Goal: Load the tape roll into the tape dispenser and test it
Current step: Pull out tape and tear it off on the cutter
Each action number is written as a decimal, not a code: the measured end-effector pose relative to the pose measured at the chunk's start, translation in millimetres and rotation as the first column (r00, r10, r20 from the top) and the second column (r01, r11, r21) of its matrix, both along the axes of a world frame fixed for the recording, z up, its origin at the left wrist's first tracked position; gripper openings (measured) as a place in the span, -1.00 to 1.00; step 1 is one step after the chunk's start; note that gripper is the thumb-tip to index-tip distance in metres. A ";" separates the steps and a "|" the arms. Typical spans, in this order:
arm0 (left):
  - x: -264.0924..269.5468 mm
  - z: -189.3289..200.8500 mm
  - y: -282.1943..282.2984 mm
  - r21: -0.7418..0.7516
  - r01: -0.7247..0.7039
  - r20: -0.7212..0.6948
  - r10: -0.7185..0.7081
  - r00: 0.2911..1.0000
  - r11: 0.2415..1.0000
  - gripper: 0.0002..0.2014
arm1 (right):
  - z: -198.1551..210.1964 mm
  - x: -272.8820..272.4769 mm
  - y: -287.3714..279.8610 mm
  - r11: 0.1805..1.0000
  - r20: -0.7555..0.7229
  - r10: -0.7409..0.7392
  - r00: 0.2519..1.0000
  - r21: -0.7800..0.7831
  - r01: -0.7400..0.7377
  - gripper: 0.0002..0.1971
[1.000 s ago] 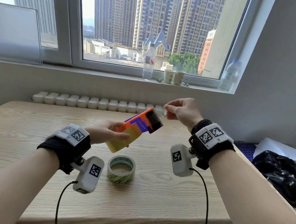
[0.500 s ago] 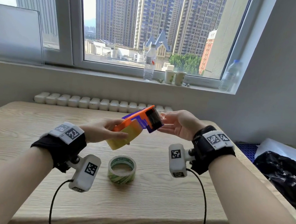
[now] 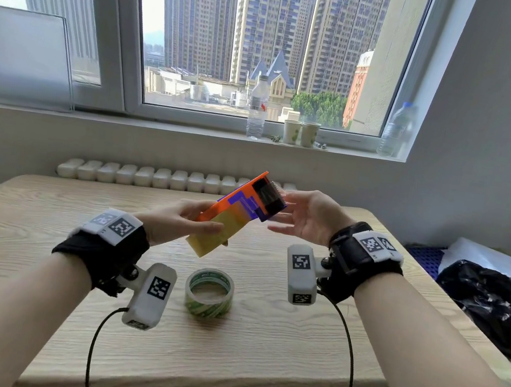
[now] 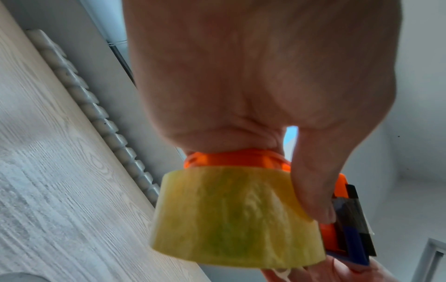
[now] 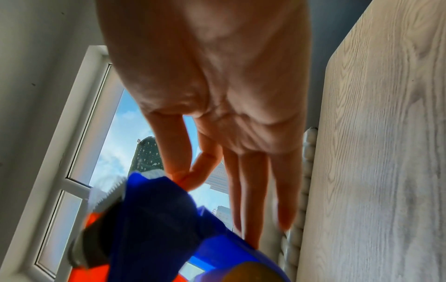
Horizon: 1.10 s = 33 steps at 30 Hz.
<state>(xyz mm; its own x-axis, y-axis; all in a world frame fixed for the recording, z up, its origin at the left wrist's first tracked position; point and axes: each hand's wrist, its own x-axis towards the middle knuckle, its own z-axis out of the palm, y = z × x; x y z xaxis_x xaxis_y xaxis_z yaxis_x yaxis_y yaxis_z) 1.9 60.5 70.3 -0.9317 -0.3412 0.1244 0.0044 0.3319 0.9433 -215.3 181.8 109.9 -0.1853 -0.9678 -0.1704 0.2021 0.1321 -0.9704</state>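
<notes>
My left hand [image 3: 197, 221] grips an orange and blue tape dispenser [image 3: 246, 203] above the table, cutter end tilted up to the right. A yellow tape roll [image 3: 213, 236] sits in it, and my thumb lies across that roll. From the left wrist, the yellow roll [image 4: 236, 219] shows below the orange frame [image 4: 229, 158] and my left hand [image 4: 241, 76]. My right hand [image 3: 292, 213] is open, palm up, right beside the cutter end. In the right wrist view its fingers [image 5: 251, 190] stretch past the blurred dispenser [image 5: 156, 219]. A second, green-printed tape roll [image 3: 209, 292] lies flat on the table.
The wooden table [image 3: 22, 258] has a black bag [image 3: 496, 305] and white paper at its right end, with a blue crate [image 3: 424, 255] behind. A radiator [image 3: 150, 176] runs along the far edge. A bottle [image 3: 257, 107] and cups [image 3: 299, 132] stand on the sill.
A second ago my right hand was raised and pinching something small at the cutter. It has since dropped and opened beside the cutter end. The left hand still holds the dispenser.
</notes>
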 end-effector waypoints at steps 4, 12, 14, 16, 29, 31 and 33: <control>-0.8 -0.6 -1.0 0.008 -0.002 0.002 0.002 1.000 1.000 -0.31 | -3.7 4.0 1.6 1.000 0.042 0.015 0.999 -0.016 -0.014 -0.74; 0.5 4.2 -1.6 0.096 -0.031 -0.100 0.041 0.994 0.995 -0.30 | -17.3 2.1 4.3 0.996 0.206 -0.011 0.978 -0.087 0.030 -0.77; -0.9 6.6 -4.3 0.061 -0.041 -0.065 0.045 0.997 0.997 -0.25 | -19.1 4.3 4.1 0.996 0.152 -0.012 0.988 -0.083 0.024 -0.81; -0.3 5.5 -7.8 0.044 -0.062 -0.039 0.063 0.997 0.997 -0.24 | -20.5 3.5 2.7 0.994 0.111 -0.073 0.991 -0.070 0.081 -0.83; -0.2 -27.7 -61.8 -0.367 -0.323 0.366 0.455 0.812 0.872 -0.73 | -38.7 -13.6 -12.6 0.962 -0.018 -0.265 0.964 -0.072 0.263 -0.86; -6.6 -35.2 -69.4 -0.484 -0.313 0.405 0.526 0.748 0.817 -0.77 | -47.2 -14.7 -21.2 0.962 -0.068 -0.272 0.960 -0.044 0.269 -0.88; -13.6 -42.4 -73.1 -0.575 -0.270 0.433 0.567 0.701 0.772 -0.76 | -56.6 -16.7 -29.9 0.963 -0.132 -0.269 0.954 -0.008 0.270 -0.89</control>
<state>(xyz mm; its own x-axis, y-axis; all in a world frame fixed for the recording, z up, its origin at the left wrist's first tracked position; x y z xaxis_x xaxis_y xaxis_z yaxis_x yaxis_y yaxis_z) -11.7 -12.7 27.8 -0.6430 -0.7562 -0.1210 -0.7095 0.5288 0.4657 -232.0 151.9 53.4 -0.4605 -0.8771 -0.1364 0.1034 0.0996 -0.9896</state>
